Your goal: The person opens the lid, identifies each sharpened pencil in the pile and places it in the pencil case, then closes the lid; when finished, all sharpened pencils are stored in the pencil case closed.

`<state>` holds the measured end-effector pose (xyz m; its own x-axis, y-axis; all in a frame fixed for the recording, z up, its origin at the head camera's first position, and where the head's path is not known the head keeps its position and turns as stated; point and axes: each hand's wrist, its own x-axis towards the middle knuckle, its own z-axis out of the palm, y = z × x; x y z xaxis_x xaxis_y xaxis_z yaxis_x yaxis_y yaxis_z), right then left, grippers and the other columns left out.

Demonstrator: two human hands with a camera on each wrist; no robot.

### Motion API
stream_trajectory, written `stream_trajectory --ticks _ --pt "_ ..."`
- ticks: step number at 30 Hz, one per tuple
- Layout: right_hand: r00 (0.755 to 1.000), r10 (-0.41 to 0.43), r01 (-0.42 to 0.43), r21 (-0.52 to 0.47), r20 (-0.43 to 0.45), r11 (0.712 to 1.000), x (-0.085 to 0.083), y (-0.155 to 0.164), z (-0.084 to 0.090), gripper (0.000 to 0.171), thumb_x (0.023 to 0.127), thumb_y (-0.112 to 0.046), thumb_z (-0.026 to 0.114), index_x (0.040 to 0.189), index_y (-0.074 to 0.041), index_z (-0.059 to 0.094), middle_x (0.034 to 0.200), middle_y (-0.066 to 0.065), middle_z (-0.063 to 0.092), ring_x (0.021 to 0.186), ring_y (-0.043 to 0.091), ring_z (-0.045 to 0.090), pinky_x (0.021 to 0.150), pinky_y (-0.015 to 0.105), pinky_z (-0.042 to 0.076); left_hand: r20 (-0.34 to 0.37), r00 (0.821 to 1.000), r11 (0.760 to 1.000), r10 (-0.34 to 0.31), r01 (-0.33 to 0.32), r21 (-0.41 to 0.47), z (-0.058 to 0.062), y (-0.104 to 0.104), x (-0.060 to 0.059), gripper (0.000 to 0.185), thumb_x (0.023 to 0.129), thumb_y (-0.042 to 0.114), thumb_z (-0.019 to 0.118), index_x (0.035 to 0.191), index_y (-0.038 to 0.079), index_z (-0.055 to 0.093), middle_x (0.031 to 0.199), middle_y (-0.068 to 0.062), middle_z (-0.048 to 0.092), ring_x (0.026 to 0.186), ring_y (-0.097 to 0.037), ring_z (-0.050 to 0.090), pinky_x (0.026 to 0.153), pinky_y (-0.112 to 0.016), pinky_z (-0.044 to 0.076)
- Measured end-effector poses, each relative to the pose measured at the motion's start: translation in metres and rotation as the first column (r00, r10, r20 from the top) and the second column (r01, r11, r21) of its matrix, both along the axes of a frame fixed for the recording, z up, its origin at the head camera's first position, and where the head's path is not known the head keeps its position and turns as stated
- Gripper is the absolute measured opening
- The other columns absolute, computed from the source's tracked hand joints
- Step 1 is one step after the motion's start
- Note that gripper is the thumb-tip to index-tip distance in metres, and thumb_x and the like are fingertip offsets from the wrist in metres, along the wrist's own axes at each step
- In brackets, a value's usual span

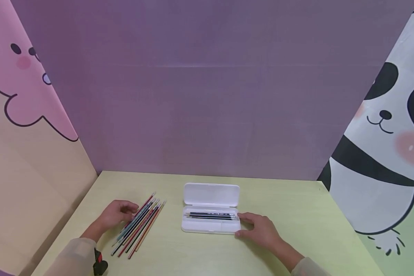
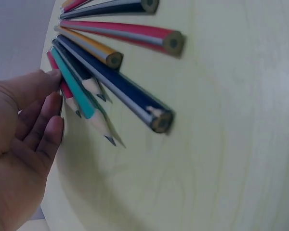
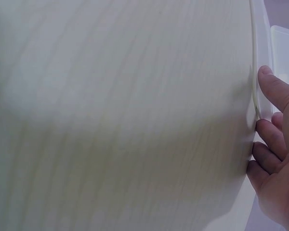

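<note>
A white pencil case (image 1: 209, 227) lies open on the pale green table (image 1: 296, 214), its lid (image 1: 211, 194) folded back. Two or three dark pencils (image 1: 210, 216) lie inside. My right hand (image 1: 258, 228) rests against the case's right end, thumb and fingertips touching its side. In the right wrist view the right hand (image 3: 278, 159) shows loosely curled fingers against the case's edge (image 3: 255, 82). To the left lies a fan of several coloured pencils (image 1: 141, 223). My left hand (image 1: 119, 214) touches their left side. Up close the left hand (image 2: 31, 120) has fingertips on a teal pencil (image 2: 77, 91), beside a dark blue pencil (image 2: 115, 86).
Purple wall (image 1: 207, 96) behind the table, a pink cartoon panel (image 1: 27, 96) on the left, a panda panel (image 1: 390, 134) on the right. A black and red strap (image 1: 99, 263) sits at my left wrist. Bare tabletop lies right of the case.
</note>
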<state>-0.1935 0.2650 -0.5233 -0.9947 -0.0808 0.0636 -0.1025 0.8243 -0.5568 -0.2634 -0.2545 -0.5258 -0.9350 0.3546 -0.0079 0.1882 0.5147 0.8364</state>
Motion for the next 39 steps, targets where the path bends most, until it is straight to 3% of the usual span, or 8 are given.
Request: stream_trajectory --ticks 5,15,22,28,35,39 --pt "1.000 0.004 -0.004 0.001 -0.002 1.000 -0.001 -0.001 0.000 0.063 0.070 -0.039 0.093 0.126 -0.020 0.074 0.124 0.001 0.075 0.124 0.032 0.065 0.104 0.053 0.048 -0.060 0.997 0.994 0.046 -0.052 -0.092 0.003 0.004 0.000 0.028 0.088 0.000 0.075 0.115 -0.005 0.072 0.099 -0.012 0.071 0.088 -0.020 0.064 0.072 -0.028 0.055" --pt "1.000 0.019 -0.019 -0.012 -0.015 1.000 -0.004 -0.004 -0.002 0.062 0.069 -0.040 0.093 0.125 -0.020 0.074 0.122 0.000 0.075 0.123 0.031 0.066 0.104 0.053 0.049 -0.087 0.993 0.968 0.086 -0.103 -0.228 0.008 0.011 0.001 0.025 0.086 -0.001 0.074 0.111 -0.004 0.074 0.089 -0.005 0.069 0.081 -0.018 0.062 0.066 -0.030 0.054" --pt "1.000 0.027 -0.027 -0.009 -0.012 1.000 -0.006 -0.006 -0.006 0.063 0.069 -0.042 0.093 0.125 -0.021 0.074 0.122 -0.001 0.075 0.123 0.030 0.066 0.104 0.053 0.048 -0.069 0.993 0.975 0.092 -0.104 -0.197 0.009 0.008 0.005 0.028 0.087 -0.003 0.070 0.114 -0.008 0.072 0.084 -0.004 0.068 0.066 -0.017 0.058 0.054 -0.030 0.051" --pt "1.000 0.025 -0.025 -0.009 -0.009 1.000 -0.005 -0.008 -0.005 0.063 0.069 -0.043 0.093 0.125 -0.021 0.074 0.121 -0.001 0.076 0.122 0.030 0.066 0.104 0.053 0.048 -0.115 0.990 0.972 0.077 -0.100 -0.211 0.008 0.003 0.007 0.030 0.089 -0.001 0.069 0.117 -0.008 0.072 0.085 -0.003 0.068 0.072 -0.017 0.057 0.058 -0.028 0.050" --pt "1.000 0.019 -0.019 -0.007 -0.013 1.000 -0.004 -0.006 0.000 0.063 0.070 -0.043 0.092 0.126 -0.020 0.074 0.122 0.001 0.075 0.123 0.031 0.066 0.104 0.053 0.048 -0.129 0.990 0.973 0.059 -0.086 -0.215 0.021 0.011 0.002 0.025 0.092 0.000 0.067 0.117 -0.002 0.074 0.084 -0.002 0.065 0.062 -0.015 0.054 0.051 -0.028 0.047" --pt "1.000 0.018 -0.018 -0.006 -0.011 1.000 -0.005 -0.005 -0.002 0.063 0.070 -0.044 0.092 0.126 -0.020 0.074 0.122 0.001 0.075 0.123 0.032 0.066 0.104 0.054 0.048 -0.147 0.989 0.981 0.019 -0.047 -0.190 0.032 0.021 -0.001 0.026 0.094 0.000 0.066 0.119 0.000 0.073 0.087 -0.003 0.066 0.063 -0.014 0.054 0.050 -0.028 0.047"
